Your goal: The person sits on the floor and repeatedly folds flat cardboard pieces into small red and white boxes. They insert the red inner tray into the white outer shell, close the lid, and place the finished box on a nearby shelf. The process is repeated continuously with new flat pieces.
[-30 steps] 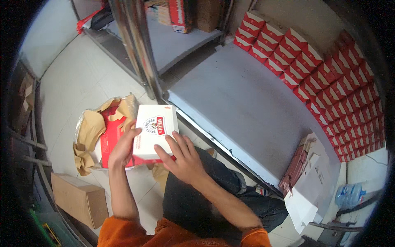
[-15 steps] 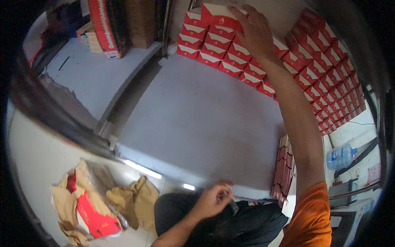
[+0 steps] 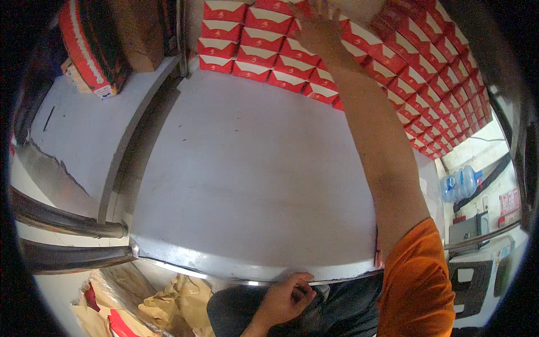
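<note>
Red boxes [image 3: 255, 56] line the far side of the grey shelf [image 3: 252, 157], stacked up in tight columns! Each front shows red below a pale, angled panel, and a small light emblem stands out on the clearer ones. They lie level, faces toward the shelf's near edge, running from its far left corner round to its right, the middle ones partly hidden.

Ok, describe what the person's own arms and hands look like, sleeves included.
A plain, loose orange short sleeve covers the right upper arm; the right forearm is bare. The right hand and left hand show no gloves. The left sleeve is out of view.
</note>
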`<state>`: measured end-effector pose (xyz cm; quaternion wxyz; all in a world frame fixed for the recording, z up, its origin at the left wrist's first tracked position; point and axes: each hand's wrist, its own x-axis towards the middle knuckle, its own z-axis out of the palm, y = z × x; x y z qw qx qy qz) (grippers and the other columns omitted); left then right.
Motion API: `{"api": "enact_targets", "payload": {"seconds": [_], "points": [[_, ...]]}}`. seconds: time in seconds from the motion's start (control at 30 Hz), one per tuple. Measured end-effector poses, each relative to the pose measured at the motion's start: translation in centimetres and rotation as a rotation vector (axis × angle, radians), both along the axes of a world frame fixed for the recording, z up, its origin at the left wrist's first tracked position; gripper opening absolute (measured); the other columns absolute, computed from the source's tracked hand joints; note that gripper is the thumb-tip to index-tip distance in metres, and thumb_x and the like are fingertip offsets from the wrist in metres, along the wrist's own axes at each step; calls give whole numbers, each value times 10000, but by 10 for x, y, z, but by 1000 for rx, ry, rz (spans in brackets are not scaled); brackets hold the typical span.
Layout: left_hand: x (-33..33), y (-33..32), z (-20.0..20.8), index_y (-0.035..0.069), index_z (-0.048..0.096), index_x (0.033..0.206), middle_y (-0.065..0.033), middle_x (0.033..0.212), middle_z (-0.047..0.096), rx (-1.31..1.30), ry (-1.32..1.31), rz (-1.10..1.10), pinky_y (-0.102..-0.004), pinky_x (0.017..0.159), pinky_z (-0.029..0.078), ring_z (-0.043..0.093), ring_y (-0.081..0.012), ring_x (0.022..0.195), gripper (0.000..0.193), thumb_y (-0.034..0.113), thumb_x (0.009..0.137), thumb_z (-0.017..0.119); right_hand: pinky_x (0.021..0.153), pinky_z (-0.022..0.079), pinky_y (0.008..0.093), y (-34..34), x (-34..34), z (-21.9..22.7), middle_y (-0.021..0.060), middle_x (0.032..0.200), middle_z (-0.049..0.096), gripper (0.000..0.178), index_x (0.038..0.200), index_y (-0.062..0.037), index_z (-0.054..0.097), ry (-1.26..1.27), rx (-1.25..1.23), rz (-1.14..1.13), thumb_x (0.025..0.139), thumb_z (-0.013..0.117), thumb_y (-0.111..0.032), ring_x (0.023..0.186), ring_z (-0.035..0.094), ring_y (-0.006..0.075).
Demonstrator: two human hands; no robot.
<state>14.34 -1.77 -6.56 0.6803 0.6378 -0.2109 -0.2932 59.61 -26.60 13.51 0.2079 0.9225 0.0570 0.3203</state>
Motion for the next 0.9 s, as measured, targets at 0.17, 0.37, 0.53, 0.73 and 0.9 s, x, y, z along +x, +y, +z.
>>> {"api": "enact_targets", "payload": {"seconds": [0.17, 0.37, 0.53, 0.73, 0.9], "points": [[-3, 1, -2, 62, 591, 1180, -97, 925, 701, 71, -36, 10, -298, 636, 547, 677, -156, 711, 357, 154, 870, 741, 1040, 375, 563, 56, -152, -14, 215, 1427, 454, 662, 1407, -101, 439, -43, 272, 75, 873, 661, -425, 1275, 479, 394], [-17, 3, -1, 42, 606, 1110, -57, 930, 666, 82, -71, 56, -240, 640, 490, 605, -104, 715, 240, 78, 887, 689, 985, 437, 451, -33, -499, -65, 223, 1112, 655, 478, 1125, 17, 628, -85, 999, -89, 771, 794, -260, 1068, 619, 381], [-25, -7, 17, 41, 577, 1196, -24, 845, 634, 139, -58, 0, -237, 621, 471, 582, -85, 720, 311, 8, 894, 643, 999, 388, 563, -167, -644, -81, 280, 1258, 558, 788, 1272, 50, 517, -185, 372, -1322, 762, 787, -487, 1213, 503, 435], [-72, -62, 74, 35, 604, 1114, 5, 842, 642, 192, -310, 129, -228, 659, 479, 599, -79, 746, 229, 2, 889, 626, 964, 365, 512, -175, -690, -107, 288, 1297, 501, 708, 1256, 57, 531, -170, 517, -1231, 821, 721, -469, 1156, 489, 400], [-139, -152, 109, 14, 611, 1040, -125, 1056, 666, 43, -814, -91, -325, 791, 528, 652, -221, 942, 175, 53, 873, 641, 933, 390, 542, -169, -718, -104, 290, 1298, 511, 761, 1306, 29, 494, -220, 693, -1210, 785, 768, -454, 1125, 543, 405]]}}
